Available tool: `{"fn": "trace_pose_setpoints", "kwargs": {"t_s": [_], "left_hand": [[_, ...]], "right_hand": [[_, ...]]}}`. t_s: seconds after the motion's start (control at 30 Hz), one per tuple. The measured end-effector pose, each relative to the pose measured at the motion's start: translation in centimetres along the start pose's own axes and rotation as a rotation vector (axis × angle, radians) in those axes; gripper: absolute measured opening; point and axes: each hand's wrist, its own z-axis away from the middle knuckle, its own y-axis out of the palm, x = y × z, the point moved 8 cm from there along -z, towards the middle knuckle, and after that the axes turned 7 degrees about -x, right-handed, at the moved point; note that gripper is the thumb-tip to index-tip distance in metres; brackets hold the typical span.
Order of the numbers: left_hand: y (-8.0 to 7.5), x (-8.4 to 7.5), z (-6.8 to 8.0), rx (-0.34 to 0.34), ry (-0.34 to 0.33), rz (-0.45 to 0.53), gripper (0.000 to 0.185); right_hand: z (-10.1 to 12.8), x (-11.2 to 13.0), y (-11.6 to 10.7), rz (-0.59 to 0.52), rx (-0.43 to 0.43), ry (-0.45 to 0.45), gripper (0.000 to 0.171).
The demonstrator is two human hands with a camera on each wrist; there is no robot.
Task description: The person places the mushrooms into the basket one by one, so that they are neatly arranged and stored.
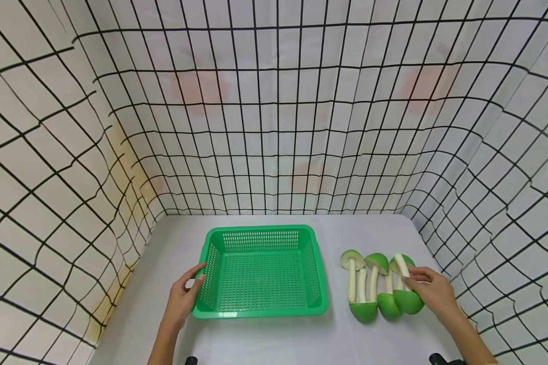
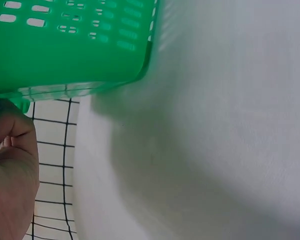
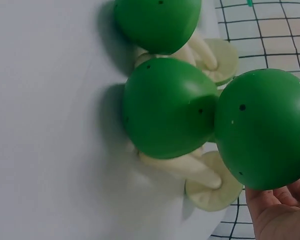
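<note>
The fingers (image 1: 193, 285) of the left hand (image 1: 182, 296) curl round the near left corner of the green basket (image 1: 261, 309), thumb on the rim, so that hand grips it. The fingers (image 1: 417, 278) of the right hand (image 1: 431, 291) close on the rightmost mushroom (image 1: 408, 300), pinching its pale stem; in the right wrist view its green cap fills the frame just above the palm.

By the look of it, the work is at its start: the basket holds nothing, and all the mushrooms (image 1: 370, 284) lie in a tight cluster on the worktop (image 1: 265, 339) to the right of the basket, some with caps near, some with caps far, touching each other. None has yet left the worktop, as far as can be told; the gripped one seems to rest there too.

Between basket and mushrooms lies a bare strip of worktop. The mushrooms sit near the right edge, where the gridded curtain (image 1: 498, 203) stands close behind the right hand. The basket's walls are low and its mouth wide, with free room above it. The curtain closes the far and left sides as well.
</note>
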Motion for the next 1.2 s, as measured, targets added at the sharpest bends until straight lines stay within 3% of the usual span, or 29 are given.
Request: {"fn": "trace_pose_setpoints", "kwargs": {"t_s": [0.37,0.9,1.2], "left_hand": [[0.3,-0.2,-0.2,0.02,-0.006,0.023,0.043],[0.2,-0.3,-0.8,-0.002,0.014,0.002,0.042],[0.3,-0.3,-0.6,-0.005,0.032,-0.002,0.044]], "right_hand": [[0.1,2.3,2.7,-0.135,0.098,0.065,0.065],[-0.1,8.3,5.5,-0.345,0.172,-0.007,0.061],[0.1,11.6,7.0,-0.394,0.188,-0.007,0.056]]}}
